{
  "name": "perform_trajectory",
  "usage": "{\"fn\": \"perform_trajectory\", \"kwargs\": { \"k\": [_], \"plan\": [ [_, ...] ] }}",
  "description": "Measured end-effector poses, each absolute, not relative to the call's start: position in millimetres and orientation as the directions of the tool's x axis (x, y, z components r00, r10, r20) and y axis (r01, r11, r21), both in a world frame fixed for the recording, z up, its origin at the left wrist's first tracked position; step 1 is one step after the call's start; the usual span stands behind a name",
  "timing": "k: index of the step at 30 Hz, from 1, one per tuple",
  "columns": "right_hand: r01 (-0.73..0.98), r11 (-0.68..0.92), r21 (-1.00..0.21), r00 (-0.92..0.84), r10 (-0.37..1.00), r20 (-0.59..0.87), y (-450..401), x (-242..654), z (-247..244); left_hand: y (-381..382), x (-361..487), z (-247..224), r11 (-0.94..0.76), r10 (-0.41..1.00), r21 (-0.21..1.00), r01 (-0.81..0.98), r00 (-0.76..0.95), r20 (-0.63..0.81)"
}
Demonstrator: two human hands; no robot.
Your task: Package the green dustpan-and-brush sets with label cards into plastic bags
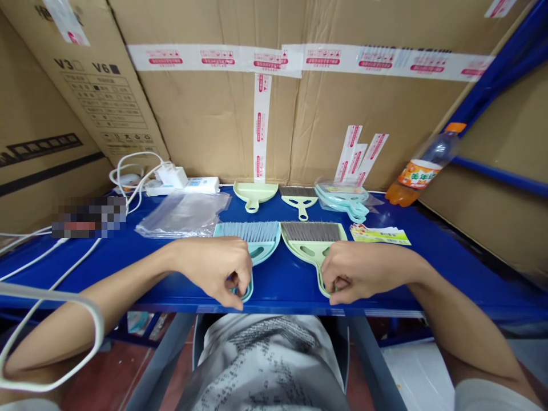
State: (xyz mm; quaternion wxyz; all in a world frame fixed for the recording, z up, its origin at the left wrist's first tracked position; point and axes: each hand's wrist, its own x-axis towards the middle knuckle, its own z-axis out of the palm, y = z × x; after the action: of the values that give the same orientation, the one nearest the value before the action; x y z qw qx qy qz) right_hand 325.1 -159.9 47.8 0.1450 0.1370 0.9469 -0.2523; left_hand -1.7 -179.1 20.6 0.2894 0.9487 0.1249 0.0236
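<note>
Head view — carton [100, 97] reads "V3", "V6" — hands [222, 265] [363, 271] on dustpans [269, 249] [315, 250].

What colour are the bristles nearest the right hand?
The bristles are greyish brown, shown in the head view.

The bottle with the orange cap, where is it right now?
In the head view, the bottle is at the back right of the blue table, right of the plastic-wrapped light-blue bundle and beyond the yellow cards.

Three unbagged brushes [248, 231] [311, 232] [298, 192], one bottle [422, 166]
</note>
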Motion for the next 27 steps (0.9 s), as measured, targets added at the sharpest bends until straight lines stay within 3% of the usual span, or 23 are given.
{"fn": "perform_trajectory", "kwargs": {
  "k": [8, 23, 27],
  "plan": [
    [0.313, 0.800, -0.512, -0.933, 0.159, -0.322, -156, 328, 43, -180, -2, 22, -0.791, 0.248, 0.570, 0.222, 0.968, -0.032],
    [0.333, 0.778, -0.533, -0.932, 0.187, -0.310, -153, 332, 37, -176, -1, 21, -0.766, 0.245, 0.603, 0.225, 0.968, -0.050],
    [0.329, 0.772, -0.543, -0.934, 0.184, -0.305, -151, 333, 40, -172, 0, 24, -0.751, 0.271, 0.628, 0.207, 0.963, 0.006]
  ]
}}
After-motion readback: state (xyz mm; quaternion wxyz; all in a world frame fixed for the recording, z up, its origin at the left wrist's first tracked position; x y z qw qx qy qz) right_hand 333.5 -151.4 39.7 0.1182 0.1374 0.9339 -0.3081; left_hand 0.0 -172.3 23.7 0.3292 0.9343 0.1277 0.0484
